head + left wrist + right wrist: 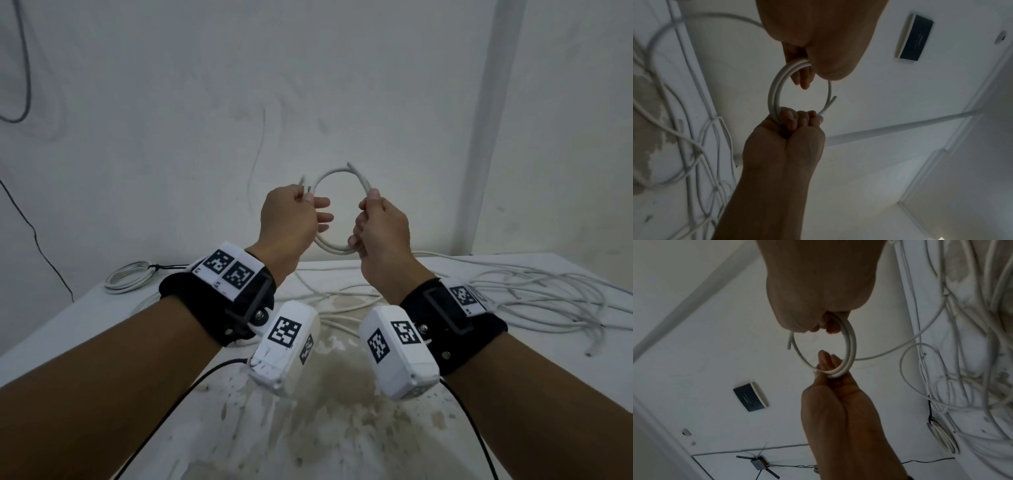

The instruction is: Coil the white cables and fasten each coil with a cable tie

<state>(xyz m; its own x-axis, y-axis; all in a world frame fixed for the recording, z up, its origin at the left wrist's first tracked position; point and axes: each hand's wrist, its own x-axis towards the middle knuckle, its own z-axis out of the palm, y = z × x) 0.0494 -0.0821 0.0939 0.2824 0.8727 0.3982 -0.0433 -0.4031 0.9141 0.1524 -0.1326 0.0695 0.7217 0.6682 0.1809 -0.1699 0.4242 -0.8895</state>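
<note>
I hold a small coil of white cable (337, 174) up in front of the wall, above the table. My left hand (310, 198) pinches the coil's left side between thumb and forefinger, with the other fingers stretched out through the ring. Curled fingers of my right hand (368, 202) grip its right side. One cut cable end sticks up beside each hand. In the left wrist view the coil (774, 87) hangs between my left hand (803, 71) and my right hand (797, 116). The right wrist view shows the coil (851, 345) as two or three turns.
A finished coil (128, 275) bound with a black tie lies at the table's back left corner. Several loose white cables (531, 294) sprawl over the right half of the stained white table (85, 325). A vertical white pipe (489, 120) runs up the wall.
</note>
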